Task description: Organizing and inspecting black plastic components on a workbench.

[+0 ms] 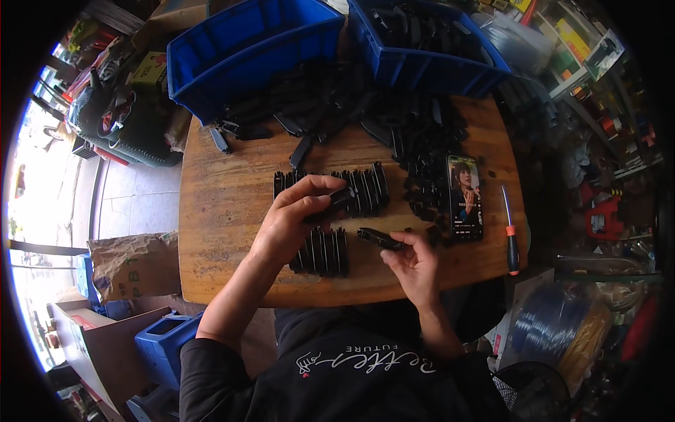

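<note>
**Black parts, rows partly laid**

While two rows (330,191) stand lined up on the table (225,204), we hold one black part in each hand: left hand (295,221) fingers clenched on a part (339,199), right hand (415,261) pinching another (380,238). Big loose pile (422,133) left unsorted.

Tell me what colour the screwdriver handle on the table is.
The screwdriver has a black handle with an orange band, seen in the head view.
</note>
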Demonstrator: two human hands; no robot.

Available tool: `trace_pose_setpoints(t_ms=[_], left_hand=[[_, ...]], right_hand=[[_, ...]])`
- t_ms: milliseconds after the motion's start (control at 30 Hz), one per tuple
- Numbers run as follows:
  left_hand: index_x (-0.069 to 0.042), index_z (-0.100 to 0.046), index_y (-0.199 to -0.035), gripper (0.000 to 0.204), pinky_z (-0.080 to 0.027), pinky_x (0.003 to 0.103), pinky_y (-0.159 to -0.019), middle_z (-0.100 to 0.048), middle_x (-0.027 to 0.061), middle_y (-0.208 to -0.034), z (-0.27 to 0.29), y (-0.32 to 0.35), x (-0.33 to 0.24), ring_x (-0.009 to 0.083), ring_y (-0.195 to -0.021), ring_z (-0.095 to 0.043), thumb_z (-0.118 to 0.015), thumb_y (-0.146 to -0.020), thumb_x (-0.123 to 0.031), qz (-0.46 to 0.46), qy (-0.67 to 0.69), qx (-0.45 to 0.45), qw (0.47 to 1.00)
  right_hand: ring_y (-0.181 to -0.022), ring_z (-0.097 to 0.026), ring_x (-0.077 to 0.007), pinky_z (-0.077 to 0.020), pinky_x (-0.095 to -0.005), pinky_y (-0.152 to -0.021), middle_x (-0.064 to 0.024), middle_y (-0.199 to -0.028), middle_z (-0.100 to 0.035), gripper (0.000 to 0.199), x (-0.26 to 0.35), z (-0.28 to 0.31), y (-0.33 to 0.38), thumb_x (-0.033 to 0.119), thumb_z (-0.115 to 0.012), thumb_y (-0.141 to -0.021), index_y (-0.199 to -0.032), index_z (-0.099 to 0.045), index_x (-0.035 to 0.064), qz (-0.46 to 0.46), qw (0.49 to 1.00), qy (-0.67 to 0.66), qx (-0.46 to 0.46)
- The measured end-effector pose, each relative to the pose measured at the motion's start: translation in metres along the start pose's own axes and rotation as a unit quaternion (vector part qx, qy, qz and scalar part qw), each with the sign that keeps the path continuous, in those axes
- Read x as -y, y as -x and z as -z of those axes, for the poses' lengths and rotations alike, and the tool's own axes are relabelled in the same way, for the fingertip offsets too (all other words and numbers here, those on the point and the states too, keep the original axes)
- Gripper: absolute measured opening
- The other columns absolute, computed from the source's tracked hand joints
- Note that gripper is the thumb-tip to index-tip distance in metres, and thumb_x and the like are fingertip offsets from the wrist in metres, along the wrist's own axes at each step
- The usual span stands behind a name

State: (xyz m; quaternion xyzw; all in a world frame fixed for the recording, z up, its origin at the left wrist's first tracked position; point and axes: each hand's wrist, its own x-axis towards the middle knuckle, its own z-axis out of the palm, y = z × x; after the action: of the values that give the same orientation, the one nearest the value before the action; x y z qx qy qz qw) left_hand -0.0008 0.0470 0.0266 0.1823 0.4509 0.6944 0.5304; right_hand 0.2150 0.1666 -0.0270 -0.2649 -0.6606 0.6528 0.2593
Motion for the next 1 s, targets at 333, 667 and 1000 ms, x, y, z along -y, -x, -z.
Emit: trace_pose_setpoints(t_ms=[333, 667, 1000], left_hand=[[-0.003, -0.059, -0.116, 0.027, -0.047, 0.024, -0.071, -0.063, 0.0044, -0.098, -0.001, 0.004, -0.003, 0.0100, -0.087, -0.062, -0.049, -0.092, -0.011, -0.043, -0.026, -0.027, 0.998], [-0.005, -0.060, -0.116, 0.027, -0.045, 0.023, -0.071, -0.063, 0.0027, -0.101, 0.001, 0.005, -0.002, 0.0093, -0.088, -0.061, -0.050, -0.091, -0.010, -0.043, -0.055, -0.035, 0.997], [-0.006, -0.048, -0.133, 0.050, -0.048, 0.033, -0.094, -0.063, 0.0134, -0.115, -0.011, 0.008, -0.005, 0.0197, -0.112, -0.058, -0.060, -0.085, 0.000, 0.006, -0.232, 0.088, 0.969]], right_hand=[[-0.065, -0.058, -0.0213, -0.0486, -0.0297, -0.058, -0.0074, -0.080, -0.059, 0.037, 0.015, -0.007, 0.000, 0.018, -0.079, -0.076, -0.105, -0.065, 0.0005, 0.195, 0.905, 0.375, 0.040], [-0.059, -0.055, -0.0163, -0.0466, -0.0295, -0.054, -0.0062, -0.075, -0.058, 0.042, 0.013, -0.027, 0.007, 0.020, -0.079, -0.078, -0.112, -0.063, 0.0007, 0.167, 0.918, 0.353, 0.073], [-0.074, -0.056, -0.0134, -0.0488, -0.0262, -0.065, -0.0086, -0.103, -0.061, 0.053, 0.033, -0.024, 0.001, 0.017, -0.079, -0.079, -0.125, -0.058, 0.0010, 0.145, 0.969, 0.200, 0.031]])
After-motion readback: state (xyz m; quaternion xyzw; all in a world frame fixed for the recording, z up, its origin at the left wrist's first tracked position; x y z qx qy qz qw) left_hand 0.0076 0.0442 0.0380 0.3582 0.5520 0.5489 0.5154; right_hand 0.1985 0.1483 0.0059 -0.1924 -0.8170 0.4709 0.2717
